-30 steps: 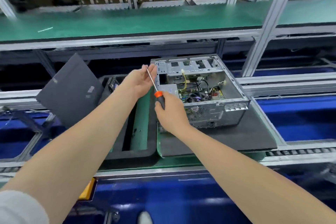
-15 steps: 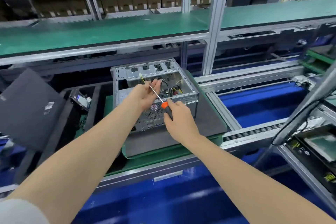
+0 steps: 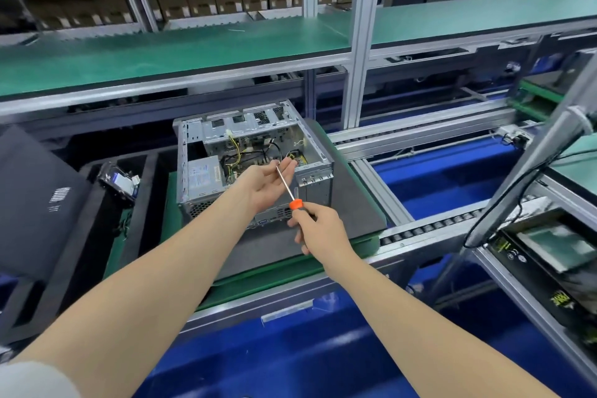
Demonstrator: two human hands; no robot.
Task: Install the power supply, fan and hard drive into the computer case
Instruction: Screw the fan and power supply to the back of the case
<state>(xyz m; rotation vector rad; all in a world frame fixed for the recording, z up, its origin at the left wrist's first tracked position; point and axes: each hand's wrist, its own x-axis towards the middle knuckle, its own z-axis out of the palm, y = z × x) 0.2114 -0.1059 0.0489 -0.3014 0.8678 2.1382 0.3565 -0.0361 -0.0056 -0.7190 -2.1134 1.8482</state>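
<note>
An open silver computer case [image 3: 319, 171] lies on a grey foam pad [image 3: 352, 200], with a power supply [image 3: 204, 175] in its left side and loose cables inside. My right hand [image 3: 318, 228] grips the handle of an orange-collared screwdriver [image 3: 286, 182] in front of the case. My left hand [image 3: 269, 182] is palm up with straight fingers, and the screwdriver's metal shaft lies across its fingertips. A hard drive [image 3: 119, 181] lies in a black foam tray to the left of the case.
A dark side panel [image 3: 35, 200] leans at the far left. Roller conveyor rails [image 3: 429, 229] run to the right. Another unit [image 3: 546, 252] sits at the right edge behind a slanted metal post [image 3: 529, 168]. A green shelf [image 3: 193, 48] spans above.
The view has swung right, so the case now sits further left. My left hand has opened out flat under the screwdriver shaft; the right hand keeps hold of the handle.
</note>
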